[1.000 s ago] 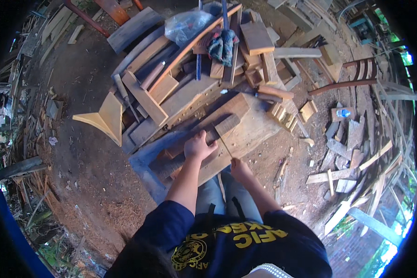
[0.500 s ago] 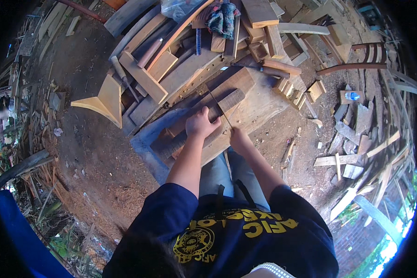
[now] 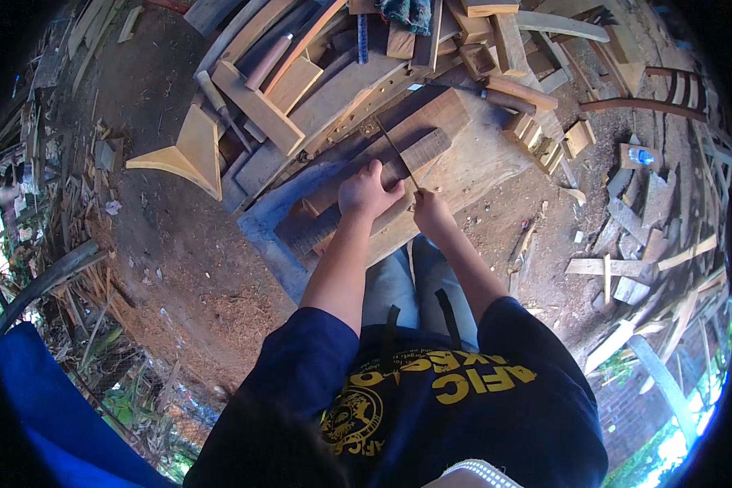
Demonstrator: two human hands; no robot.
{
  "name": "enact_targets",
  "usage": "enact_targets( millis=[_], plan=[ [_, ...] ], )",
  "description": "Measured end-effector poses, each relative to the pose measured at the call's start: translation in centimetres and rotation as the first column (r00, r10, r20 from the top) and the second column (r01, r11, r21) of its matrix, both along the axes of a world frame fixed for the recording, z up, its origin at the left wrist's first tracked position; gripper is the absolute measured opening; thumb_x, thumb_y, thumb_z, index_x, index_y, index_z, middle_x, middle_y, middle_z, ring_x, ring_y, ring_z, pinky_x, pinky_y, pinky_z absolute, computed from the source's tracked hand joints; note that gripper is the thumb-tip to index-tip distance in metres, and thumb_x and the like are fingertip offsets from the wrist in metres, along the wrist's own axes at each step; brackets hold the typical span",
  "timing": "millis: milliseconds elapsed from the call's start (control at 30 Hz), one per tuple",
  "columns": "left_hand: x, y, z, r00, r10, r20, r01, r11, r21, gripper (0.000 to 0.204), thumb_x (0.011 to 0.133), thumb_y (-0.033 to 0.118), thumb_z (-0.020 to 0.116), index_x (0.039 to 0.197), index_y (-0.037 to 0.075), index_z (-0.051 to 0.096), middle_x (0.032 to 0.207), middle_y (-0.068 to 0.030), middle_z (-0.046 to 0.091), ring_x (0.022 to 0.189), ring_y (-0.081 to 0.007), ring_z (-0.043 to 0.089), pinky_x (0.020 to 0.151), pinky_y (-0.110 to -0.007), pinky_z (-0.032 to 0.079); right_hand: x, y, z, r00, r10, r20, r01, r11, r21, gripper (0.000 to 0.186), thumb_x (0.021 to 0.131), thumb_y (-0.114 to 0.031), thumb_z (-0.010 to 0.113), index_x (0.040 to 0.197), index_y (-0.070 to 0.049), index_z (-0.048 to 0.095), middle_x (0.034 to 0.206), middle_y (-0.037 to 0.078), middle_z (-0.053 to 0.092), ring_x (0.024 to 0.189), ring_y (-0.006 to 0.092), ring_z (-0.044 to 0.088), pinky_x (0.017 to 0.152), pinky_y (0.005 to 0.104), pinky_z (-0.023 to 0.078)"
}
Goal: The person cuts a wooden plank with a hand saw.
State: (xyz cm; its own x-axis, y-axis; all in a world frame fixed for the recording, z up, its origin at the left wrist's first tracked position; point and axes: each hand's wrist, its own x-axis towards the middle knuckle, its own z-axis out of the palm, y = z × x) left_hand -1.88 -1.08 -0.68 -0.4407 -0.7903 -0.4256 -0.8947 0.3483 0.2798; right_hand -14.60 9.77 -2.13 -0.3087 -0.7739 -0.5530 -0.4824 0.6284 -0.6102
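My left hand (image 3: 367,193) grips a narrow, rough brown wood block (image 3: 428,145) lying on a longer plank (image 3: 436,110), on a low pale work surface (image 3: 492,163). My right hand (image 3: 431,210) is closed around the near end of a thin, straight saw-like blade (image 3: 394,150), which runs diagonally across the block just right of my left fingers. The blade's far end reaches over the plank; its handle is mostly hidden in my fist.
Piled boards (image 3: 258,107), wooden-handled tools and a dark cloth (image 3: 403,18) lie beyond the work surface. A pale angled panel (image 3: 193,150) is at left. A red-brown chair frame (image 3: 642,104), wood scraps (image 3: 626,220) and a plastic bottle (image 3: 641,156) lie at right; blue material (image 3: 49,390) is lower left.
My right hand has moved forward toward the block, and the blade now extends farther across it. My left hand stays on the block. The whole scene has shifted upward in the view.
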Motion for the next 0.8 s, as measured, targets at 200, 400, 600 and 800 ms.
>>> enact_targets(
  millis=[200,400,600,800],
  plan=[
    [0.1,-0.3,0.2,0.999,0.038,0.024,-0.039,0.999,0.018,0.057,0.074,0.057,0.060,0.102,0.008,0.053,0.095,-0.0184,0.067,0.084,-0.0356,0.067,0.071,-0.046,0.054,-0.1,5.4,1.1,1.000,-0.023,-0.006,0.023,0.998,0.057,0.023,0.092,-0.017,0.045,0.096,0.001,0.058,0.087,0.031,0.063,0.087,0.0465,0.062,0.079,0.0537,0.048],
    [-0.6,-0.4,0.3,0.999,0.013,0.051,-0.016,0.999,0.051,0.059,0.075,0.058,0.058,0.105,0.007,0.052,0.095,-0.0166,0.067,0.085,-0.0318,0.067,0.071,-0.043,0.055,-0.3,0.3,0.0,0.993,0.096,-0.067,-0.105,0.983,-0.149,0.025,0.093,-0.017,0.046,0.100,0.003,0.060,0.090,0.030,0.062,0.088,0.0480,0.059,0.074,0.0518,0.048],
    [0.3,-0.2,-0.2,0.999,0.033,0.005,-0.033,0.999,0.021,0.059,0.073,0.057,0.060,0.105,0.007,0.054,0.094,-0.0168,0.067,0.083,-0.0327,0.067,0.069,-0.043,0.054,-0.4,5.9,0.0,1.000,0.020,0.012,-0.021,0.996,0.087,0.022,0.087,-0.011,0.049,0.102,0.002,0.059,0.091,0.029,0.063,0.086,0.0457,0.061,0.074,0.0498,0.050],
    [0.0,-0.6,-0.2,0.999,0.008,-0.052,-0.007,1.000,0.020,0.060,0.071,0.057,0.063,0.105,0.008,0.053,0.095,-0.0162,0.067,0.086,-0.0321,0.067,0.071,-0.044,0.054,-0.2,-0.8,0.2,0.984,0.154,-0.089,-0.157,0.987,-0.028,0.027,0.080,-0.010,0.054,0.103,0.003,0.057,0.091,0.028,0.064,0.084,0.0430,0.064,0.072,0.0476,0.053]
  ],
)
